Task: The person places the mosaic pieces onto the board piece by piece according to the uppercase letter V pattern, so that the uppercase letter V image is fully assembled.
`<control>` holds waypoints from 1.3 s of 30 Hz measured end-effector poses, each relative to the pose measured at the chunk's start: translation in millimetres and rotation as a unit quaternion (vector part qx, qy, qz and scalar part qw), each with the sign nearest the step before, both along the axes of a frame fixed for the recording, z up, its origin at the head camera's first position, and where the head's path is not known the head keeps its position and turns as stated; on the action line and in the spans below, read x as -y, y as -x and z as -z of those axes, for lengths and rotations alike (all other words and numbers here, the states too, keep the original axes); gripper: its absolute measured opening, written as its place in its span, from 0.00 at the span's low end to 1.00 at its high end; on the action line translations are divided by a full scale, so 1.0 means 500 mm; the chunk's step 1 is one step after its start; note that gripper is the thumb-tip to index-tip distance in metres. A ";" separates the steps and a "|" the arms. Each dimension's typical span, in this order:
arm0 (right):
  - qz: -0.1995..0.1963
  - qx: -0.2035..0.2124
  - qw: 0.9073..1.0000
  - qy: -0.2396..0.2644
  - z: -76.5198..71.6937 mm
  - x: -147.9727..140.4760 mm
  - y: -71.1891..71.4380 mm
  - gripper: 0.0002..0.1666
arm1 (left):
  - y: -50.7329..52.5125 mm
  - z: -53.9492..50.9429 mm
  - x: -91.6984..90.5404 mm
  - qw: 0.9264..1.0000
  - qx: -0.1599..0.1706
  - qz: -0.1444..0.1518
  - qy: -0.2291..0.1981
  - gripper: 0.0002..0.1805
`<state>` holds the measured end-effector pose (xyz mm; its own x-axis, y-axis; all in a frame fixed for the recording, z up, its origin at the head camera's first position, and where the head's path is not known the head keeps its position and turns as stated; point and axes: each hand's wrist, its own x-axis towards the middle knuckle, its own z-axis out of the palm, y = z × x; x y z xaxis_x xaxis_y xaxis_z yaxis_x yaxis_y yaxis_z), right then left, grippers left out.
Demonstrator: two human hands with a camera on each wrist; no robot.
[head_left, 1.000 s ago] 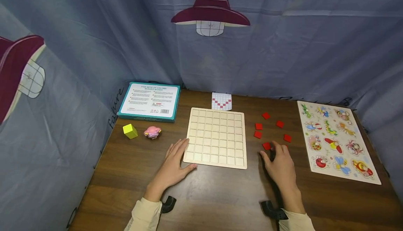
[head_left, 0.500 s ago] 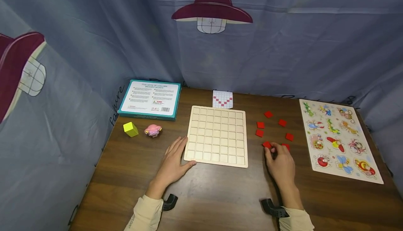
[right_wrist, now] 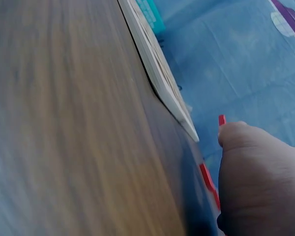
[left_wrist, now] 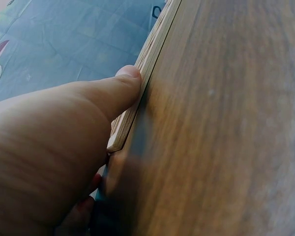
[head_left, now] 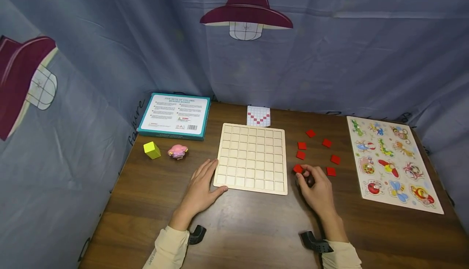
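Observation:
My right hand (head_left: 318, 189) pinches a red square tile (head_left: 298, 169) between thumb and fingertips, just right of the grid board's lower right side. In the right wrist view, the edge of that tile (right_wrist: 221, 119) shows beyond the thumb. My left hand (head_left: 198, 191) rests with extended fingers at the lower left corner of the pale wooden grid board (head_left: 252, 191); the left wrist view has its thumb against the board's edge (left_wrist: 155, 49). Several loose red tiles (head_left: 301, 146) lie on the table to the board's right, one (head_left: 331, 171) beside the right hand.
Behind the board lies a small card (head_left: 258, 116) with a red V pattern on a grid. A teal and white box (head_left: 174, 116), a yellow block (head_left: 152, 150) and a pink figure (head_left: 178, 151) are at left. An insect picture puzzle board (head_left: 395, 163) lies at right.
My right hand has closed its fingertips on a red tile and carried it left towards the board, uncovering another tile on its right. The left hand has stayed at the board's corner.

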<state>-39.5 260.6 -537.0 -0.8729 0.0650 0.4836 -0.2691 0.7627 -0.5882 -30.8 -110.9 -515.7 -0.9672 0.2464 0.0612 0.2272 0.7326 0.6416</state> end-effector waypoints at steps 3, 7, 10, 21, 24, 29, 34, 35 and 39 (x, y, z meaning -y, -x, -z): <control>-0.024 0.004 1.000 0.005 -0.001 0.013 -0.002 0.17 | 0.000 0.002 0.000 1.000 0.001 0.002 0.001 0.49; -0.047 0.017 0.999 0.009 -0.004 0.038 0.000 0.17 | 0.002 0.003 -0.001 1.000 0.001 0.002 0.004 0.49; -0.068 0.019 0.997 0.015 -0.007 0.060 0.004 0.17 | 0.003 0.003 -0.002 1.000 -0.001 0.002 0.005 0.49; -0.136 -0.016 0.990 -0.042 -0.024 0.149 0.021 0.17 | 0.002 -0.001 -0.001 1.000 0.007 0.001 0.004 0.48; -0.148 -0.017 0.987 -0.066 -0.023 0.169 0.025 0.16 | 0.000 -0.001 0.000 1.000 0.003 0.004 0.003 0.48; -0.160 0.004 0.982 -0.098 -0.022 0.193 0.030 0.16 | 0.000 0.000 -0.001 1.000 0.007 0.006 0.007 0.48; -0.171 0.028 0.979 -0.110 -0.021 0.205 0.029 0.15 | 0.000 0.000 -0.002 1.000 0.008 0.006 0.009 0.48; -0.172 0.031 0.978 -0.111 -0.021 0.206 0.029 0.15 | 0.000 0.000 -0.002 1.000 0.009 0.004 0.008 0.47; -0.171 0.032 0.978 -0.118 -0.020 0.208 0.028 0.14 | -0.002 0.000 -0.003 1.000 0.005 0.001 0.005 0.47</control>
<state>-53.7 156.7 -526.9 -0.8531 -0.3427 0.3934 -0.5004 0.7511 -0.4306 -29.7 -109.2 -515.9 -0.9672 0.2492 0.0489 0.2224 0.7381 0.6370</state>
